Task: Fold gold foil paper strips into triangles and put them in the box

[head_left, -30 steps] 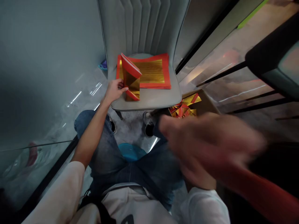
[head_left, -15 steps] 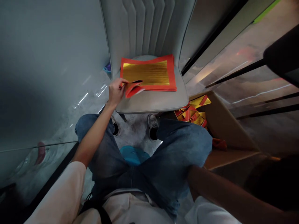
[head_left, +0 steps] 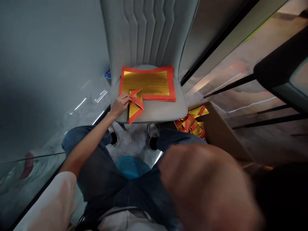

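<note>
A: Left hand?
B: Left hand (head_left: 121, 105) is narrow, fingertips pinching the edge of a folded paper piece (head_left: 135, 107), gold with red edges

A: Where's that piece?
B: Front of a paper stack (head_left: 146, 81), gold sheets with red borders. It lies partly over the stack's near edge and partly on a grey chair seat (head_left: 154, 115), its lower tip near the seat's front edge

A: Right hand?
B: Right hand (head_left: 207, 186) is a big blur close to the camera, can't tell if it's open or holding anything. It blocks most of the lap and part of a cardboard box (head_left: 225, 136)

A: What else is around?
B: The box sits just right of the seat, full of folded gold and red pieces (head_left: 191, 125). Below the seat, two shoes (head_left: 152, 136) and a round teal thing (head_left: 132, 167). A small blue thing (head_left: 107, 75) shows just behind the seat's left side
</note>
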Tool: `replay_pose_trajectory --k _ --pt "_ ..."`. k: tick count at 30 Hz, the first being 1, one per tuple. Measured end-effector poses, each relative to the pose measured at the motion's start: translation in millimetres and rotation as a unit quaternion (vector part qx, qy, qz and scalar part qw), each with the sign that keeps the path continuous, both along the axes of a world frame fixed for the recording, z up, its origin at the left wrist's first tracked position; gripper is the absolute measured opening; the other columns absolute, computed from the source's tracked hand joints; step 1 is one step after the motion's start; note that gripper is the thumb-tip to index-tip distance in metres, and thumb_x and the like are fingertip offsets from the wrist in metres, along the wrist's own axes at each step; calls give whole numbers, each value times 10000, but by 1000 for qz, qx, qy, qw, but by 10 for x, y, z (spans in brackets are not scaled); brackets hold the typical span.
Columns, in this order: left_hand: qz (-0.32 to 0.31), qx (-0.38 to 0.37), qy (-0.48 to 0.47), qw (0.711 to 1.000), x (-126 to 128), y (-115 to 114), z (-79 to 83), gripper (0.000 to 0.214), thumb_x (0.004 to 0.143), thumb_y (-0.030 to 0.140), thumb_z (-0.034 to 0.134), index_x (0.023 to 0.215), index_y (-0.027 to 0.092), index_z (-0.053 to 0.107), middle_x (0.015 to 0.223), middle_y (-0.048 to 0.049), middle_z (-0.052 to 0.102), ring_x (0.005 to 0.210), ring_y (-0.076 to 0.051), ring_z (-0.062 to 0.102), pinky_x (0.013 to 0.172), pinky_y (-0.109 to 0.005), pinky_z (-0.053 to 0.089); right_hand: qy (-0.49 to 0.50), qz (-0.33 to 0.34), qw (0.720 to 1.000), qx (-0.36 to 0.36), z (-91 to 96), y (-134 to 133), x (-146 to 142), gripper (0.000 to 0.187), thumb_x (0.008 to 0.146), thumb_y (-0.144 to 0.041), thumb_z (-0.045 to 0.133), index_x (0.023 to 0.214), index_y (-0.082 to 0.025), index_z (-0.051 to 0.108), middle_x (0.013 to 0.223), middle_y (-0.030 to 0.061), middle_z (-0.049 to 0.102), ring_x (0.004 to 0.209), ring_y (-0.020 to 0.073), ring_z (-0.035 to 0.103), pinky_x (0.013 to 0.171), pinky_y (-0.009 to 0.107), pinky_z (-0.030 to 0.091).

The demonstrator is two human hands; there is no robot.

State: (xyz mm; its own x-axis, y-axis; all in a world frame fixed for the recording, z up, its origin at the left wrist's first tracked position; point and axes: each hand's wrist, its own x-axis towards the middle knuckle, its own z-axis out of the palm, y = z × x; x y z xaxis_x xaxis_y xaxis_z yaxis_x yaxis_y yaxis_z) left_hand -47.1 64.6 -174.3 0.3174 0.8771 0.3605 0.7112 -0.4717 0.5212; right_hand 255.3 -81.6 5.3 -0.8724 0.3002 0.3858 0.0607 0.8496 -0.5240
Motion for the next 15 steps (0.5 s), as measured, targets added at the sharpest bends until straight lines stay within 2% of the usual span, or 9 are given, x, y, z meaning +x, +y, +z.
replay_pose_trajectory --k 1,2,3,4,6,7,9,12,15 --pt "-14 10 4 1000 -18 21 -20 250 965 82 572 991 221 779 1164 -96 771 1179 -258 721 1100 -461 564 5 38 998 -49 -49 136 -86 305 986 -653 696 1006 -379 828 948 74 812 871 179 789 701 237 620" --pt "-29 20 9 999 -39 40 -38 251 966 82 570 1006 212 781 1158 -100 769 1165 -260 723 1090 -463 570 10 43 995 -89 -153 279 -185 285 1032 -561 676 1100 -322 815 991 76 819 888 190 788 770 270 629" --pt "-43 28 16 999 -64 56 -51 255 970 84 564 1030 204 782 1157 -104 767 1156 -262 724 1079 -464 577 8 7 994 -109 -307 421 -287 270 1049 -455 680 1194 -254 787 1078 102 818 960 219 784 855 329 634" --pt "-58 32 23 998 -90 65 -59 265 976 86 556 1055 197 782 1157 -107 763 1151 -263 723 1070 -465 583 3 -82 991 -101 -502 550 -383 283 1045 -360 687 1262 -192 751 1180 145 800 1060 257 767 935 399 625" --pt "-86 34 38 995 -145 61 -60 291 984 87 537 1108 193 778 1177 -113 753 1169 -266 714 1072 -472 586 -70 -227 971 -27 -950 743 -526 512 944 -261 792 1422 -135 661 1494 250 651 1351 389 646 1095 582 545" --pt "-98 33 44 994 -171 47 -54 308 984 87 528 1138 193 773 1195 -117 745 1188 -269 707 1082 -480 584 -115 -250 961 -4 -1167 800 -566 655 900 -236 831 1502 -123 600 1612 277 543 1454 433 562 1146 641 494" --pt "-112 29 49 992 -211 -5 -41 351 980 85 509 1208 189 755 1240 -129 726 1236 -279 688 1114 -504 571 -157 -273 949 14 -1520 846 -593 829 862 -221 863 1596 -97 498 1705 289 421 1560 449 448 1213 655 431" --pt "-111 23 50 992 -233 -114 -41 398 986 103 481 1294 175 722 1344 -156 688 1318 -299 652 1157 -537 547 -172 -265 949 22 -1797 819 -563 875 916 -280 817 1671 -122 405 1751 250 369 1623 409 378 1282 635 364" --pt "-106 13 50 993 -220 -219 -73 410 1012 140 457 1348 170 689 1547 -175 596 1477 -312 559 1234 -558 490 -170 -260 950 37 -1880 774 -536 889 981 -348 740 1730 -151 304 1786 221 302 1676 373 283 1334 631 279"
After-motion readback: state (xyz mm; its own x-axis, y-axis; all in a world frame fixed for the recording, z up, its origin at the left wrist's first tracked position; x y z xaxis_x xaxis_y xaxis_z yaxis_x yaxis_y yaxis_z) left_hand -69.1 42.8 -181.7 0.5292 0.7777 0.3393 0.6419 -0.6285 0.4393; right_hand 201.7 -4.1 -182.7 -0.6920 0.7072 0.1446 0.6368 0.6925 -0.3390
